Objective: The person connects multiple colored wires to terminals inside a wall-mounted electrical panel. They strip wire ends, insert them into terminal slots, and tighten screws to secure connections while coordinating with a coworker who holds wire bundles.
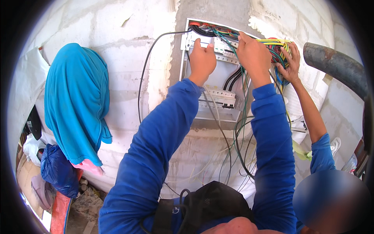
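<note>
An open electrical panel box [189,74] is set into a grey block wall. Inside it are two rows of white breakers, an upper row [220,48] and a lower row [218,97]. My left hand [201,60] presses on the upper breaker row, fingers closed against it. My right hand [254,56] is up at the same row, pinching into a bundle of green and other coloured wires [241,78]. A co-worker's hand [290,62] at the right holds a bunch of yellow, red and blue wires [278,48]. Whether my right hand grips a wire is hard to tell.
Loose black and green cables [237,148] hang down from the box. A black cable [144,78] loops left of it. A turquoise cloth [76,101] hangs on the wall at left above blue bags [58,169]. A rusty pipe [337,66] crosses upper right.
</note>
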Tool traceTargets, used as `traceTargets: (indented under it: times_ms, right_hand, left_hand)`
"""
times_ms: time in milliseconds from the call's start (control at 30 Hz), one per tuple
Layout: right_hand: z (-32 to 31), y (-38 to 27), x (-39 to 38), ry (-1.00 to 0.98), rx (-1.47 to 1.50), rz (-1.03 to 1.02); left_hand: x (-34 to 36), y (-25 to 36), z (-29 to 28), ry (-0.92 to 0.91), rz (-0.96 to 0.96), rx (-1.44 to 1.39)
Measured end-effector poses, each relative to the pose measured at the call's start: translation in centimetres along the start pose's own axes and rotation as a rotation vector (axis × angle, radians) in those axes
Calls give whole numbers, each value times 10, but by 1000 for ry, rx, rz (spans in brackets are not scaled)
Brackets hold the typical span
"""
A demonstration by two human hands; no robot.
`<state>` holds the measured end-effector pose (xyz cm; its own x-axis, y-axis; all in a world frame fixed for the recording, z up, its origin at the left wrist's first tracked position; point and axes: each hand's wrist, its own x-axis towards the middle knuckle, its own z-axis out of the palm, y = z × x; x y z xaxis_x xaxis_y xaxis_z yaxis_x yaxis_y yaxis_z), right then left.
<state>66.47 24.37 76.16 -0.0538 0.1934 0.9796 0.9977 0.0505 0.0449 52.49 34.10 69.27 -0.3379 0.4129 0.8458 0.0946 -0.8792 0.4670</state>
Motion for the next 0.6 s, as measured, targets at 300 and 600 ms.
traceTargets:
  times_ms: [300, 600]
  right_hand:
    - [14, -33, -26, 76, 75, 246]
    - [35, -79, -49, 211, 143, 332]
  left_hand:
    - [32, 5, 10, -202, 52, 108]
    - [50, 2, -2, -394, 3, -16]
